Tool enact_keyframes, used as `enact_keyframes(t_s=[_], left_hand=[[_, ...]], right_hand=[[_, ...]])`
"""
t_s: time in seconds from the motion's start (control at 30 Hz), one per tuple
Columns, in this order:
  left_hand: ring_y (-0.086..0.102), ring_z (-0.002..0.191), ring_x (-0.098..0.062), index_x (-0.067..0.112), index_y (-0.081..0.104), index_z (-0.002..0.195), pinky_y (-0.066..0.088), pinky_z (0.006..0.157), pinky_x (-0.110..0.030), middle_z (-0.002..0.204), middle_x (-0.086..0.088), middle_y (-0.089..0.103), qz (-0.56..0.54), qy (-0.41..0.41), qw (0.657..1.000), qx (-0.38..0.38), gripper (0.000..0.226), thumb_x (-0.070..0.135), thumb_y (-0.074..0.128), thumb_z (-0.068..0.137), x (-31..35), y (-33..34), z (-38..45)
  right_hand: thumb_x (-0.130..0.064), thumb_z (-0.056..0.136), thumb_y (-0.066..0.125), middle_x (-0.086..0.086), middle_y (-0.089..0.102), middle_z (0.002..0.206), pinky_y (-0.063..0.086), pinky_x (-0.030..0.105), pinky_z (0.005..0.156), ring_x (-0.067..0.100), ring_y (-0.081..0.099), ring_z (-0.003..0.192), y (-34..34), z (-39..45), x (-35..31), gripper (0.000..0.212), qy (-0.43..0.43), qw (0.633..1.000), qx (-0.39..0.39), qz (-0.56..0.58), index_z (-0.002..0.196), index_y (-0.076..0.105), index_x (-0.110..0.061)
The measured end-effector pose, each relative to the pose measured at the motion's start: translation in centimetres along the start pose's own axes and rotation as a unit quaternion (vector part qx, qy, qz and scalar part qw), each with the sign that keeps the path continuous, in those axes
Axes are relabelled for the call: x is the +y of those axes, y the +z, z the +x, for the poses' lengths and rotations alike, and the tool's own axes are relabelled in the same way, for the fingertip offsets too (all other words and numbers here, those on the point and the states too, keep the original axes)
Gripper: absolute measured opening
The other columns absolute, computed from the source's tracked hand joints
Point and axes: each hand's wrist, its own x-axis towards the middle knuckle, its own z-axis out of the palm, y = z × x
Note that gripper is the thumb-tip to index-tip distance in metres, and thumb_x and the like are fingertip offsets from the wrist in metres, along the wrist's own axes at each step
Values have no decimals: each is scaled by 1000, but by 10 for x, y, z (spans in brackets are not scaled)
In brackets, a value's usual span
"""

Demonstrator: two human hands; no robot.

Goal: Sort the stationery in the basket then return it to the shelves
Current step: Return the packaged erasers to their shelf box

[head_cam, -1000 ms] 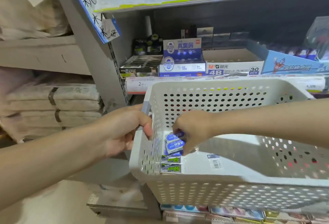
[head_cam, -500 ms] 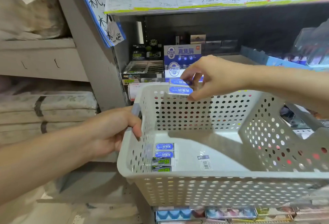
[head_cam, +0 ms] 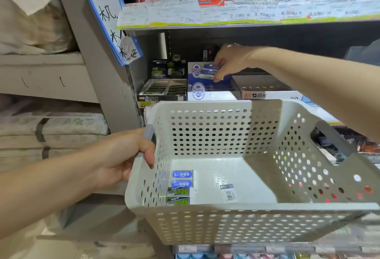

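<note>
You are holding the white basket (head_cam: 236,223) at its left handle, left hand (head_cam: 123,156) curled round it. Your right hand (head_cam: 230,61) is pinching blurred blue erasers (head_cam: 209,69) over the shelf's blue display box (head_cam: 205,90); fingertips partly hidden. Four erasers (head_cam: 182,186) are lying in the basket's left corner.

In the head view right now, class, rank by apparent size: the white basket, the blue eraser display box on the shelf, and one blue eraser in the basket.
1. white basket, though nearness to the camera enlarges it
2. blue eraser display box
3. blue eraser
</note>
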Motion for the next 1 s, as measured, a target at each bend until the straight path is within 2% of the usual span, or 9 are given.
enact_keyframes(t_s=[0.1,0.17,0.23,0.33,0.43,0.67,0.8,0.93,1.0], left_hand=[[59,110,-46,23,68,110,46,92,-60,104,-18,72,0,8,1000,-3,71,-7,50,49,1,0,-2],[58,111,-47,23,69,108,35,101,-61,104,-19,71,3,9,1000,-1,78,-6,50,38,2,2,-2],[58,110,-48,22,69,107,38,99,-60,103,-20,71,7,12,1000,-2,78,-7,49,37,2,2,-2],[60,107,-48,22,69,108,44,95,-57,101,-21,71,3,13,1000,-7,75,-5,49,41,4,5,0],[67,95,-42,23,70,107,49,89,-54,99,-20,72,-7,10,1000,-3,77,-7,49,39,6,9,2],[71,85,-36,19,67,109,54,73,-49,97,-17,73,-8,-3,1000,-20,67,-9,49,51,5,15,4],[70,77,-33,19,68,106,56,70,-46,95,-17,74,-13,-4,1000,-17,59,-12,46,60,6,18,3],[70,77,-33,18,69,105,56,71,-47,95,-17,73,-16,-4,1000,-7,68,-9,48,47,6,19,2],[70,75,-33,18,69,105,57,65,-45,95,-18,73,-18,-7,1000,-9,60,-13,45,59,6,20,2]], right_hand=[[-39,78,68,4,65,89,47,26,63,21,61,80,4,10,-2,32,-15,999,-40,18,91,72,-10],[-39,80,67,-3,63,83,40,22,59,13,57,75,7,13,-2,23,-22,997,-66,25,80,71,-16],[-41,82,64,-6,61,78,39,24,60,13,56,77,11,16,-2,21,-31,996,-80,16,73,67,-22],[-38,84,64,0,66,99,49,30,79,20,60,94,19,18,0,25,-35,996,-75,23,97,69,-18],[-31,82,70,3,64,119,47,37,99,20,61,105,24,18,-1,43,-27,995,-50,77,121,62,-14],[-46,79,70,-1,64,112,49,33,93,18,59,101,19,12,4,46,-18,996,-28,81,113,67,-16],[-38,80,71,1,68,109,48,34,96,20,63,100,18,11,9,38,-14,994,-58,92,110,69,-15],[-30,83,70,3,67,113,47,33,95,20,61,102,25,13,8,36,-10,992,-28,123,114,67,-13],[-27,83,70,4,66,114,48,32,94,21,61,102,28,14,7,36,-5,991,-19,136,116,66,-12]])
